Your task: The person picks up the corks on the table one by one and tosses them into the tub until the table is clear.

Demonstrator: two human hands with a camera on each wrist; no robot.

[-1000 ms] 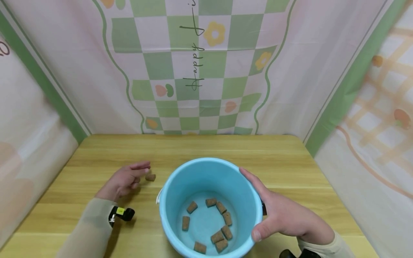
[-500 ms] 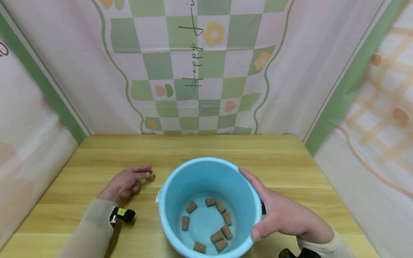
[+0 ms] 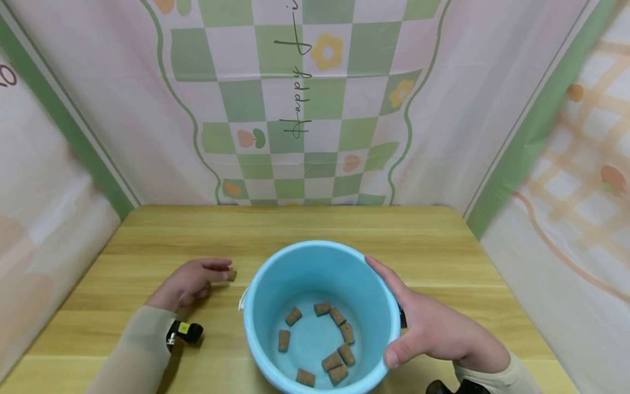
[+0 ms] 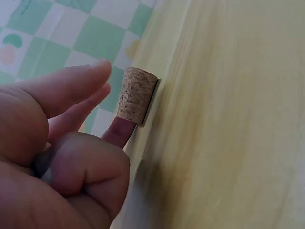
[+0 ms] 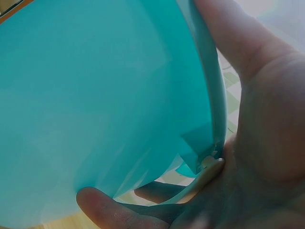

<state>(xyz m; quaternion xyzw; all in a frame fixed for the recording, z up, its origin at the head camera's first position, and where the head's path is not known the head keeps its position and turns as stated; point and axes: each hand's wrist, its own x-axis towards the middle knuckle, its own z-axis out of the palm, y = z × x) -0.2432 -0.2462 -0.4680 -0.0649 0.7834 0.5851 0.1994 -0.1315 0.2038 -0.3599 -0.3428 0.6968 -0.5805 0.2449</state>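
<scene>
A light-blue bucket (image 3: 256, 334) stands at the table's front middle, with several brown corks (image 3: 305, 377) on its floor. My right hand (image 3: 433, 328) grips its right rim, thumb over the near side. In the right wrist view, other fingers (image 5: 105, 207) press the outer wall below the rim. Left of the bucket, one more cork (image 4: 137, 95) is at the fingertips of my left hand (image 3: 192, 282). In the left wrist view, a finger touches the cork's narrow end, and the uppermost fingertip stays apart from its side. Nearer fingers of that hand are folded.
The wooden table (image 3: 162, 235) extends behind and to both sides of the bucket. A white handle piece (image 3: 241, 301) sticks out on the bucket's left. Patterned cloth (image 3: 315, 109) hangs behind the table and along both sides.
My left hand has come in closer to the loose cork, its fingers lower. The cork has turned and shifted slightly toward me. My right hand and the bucket stay where they were.
</scene>
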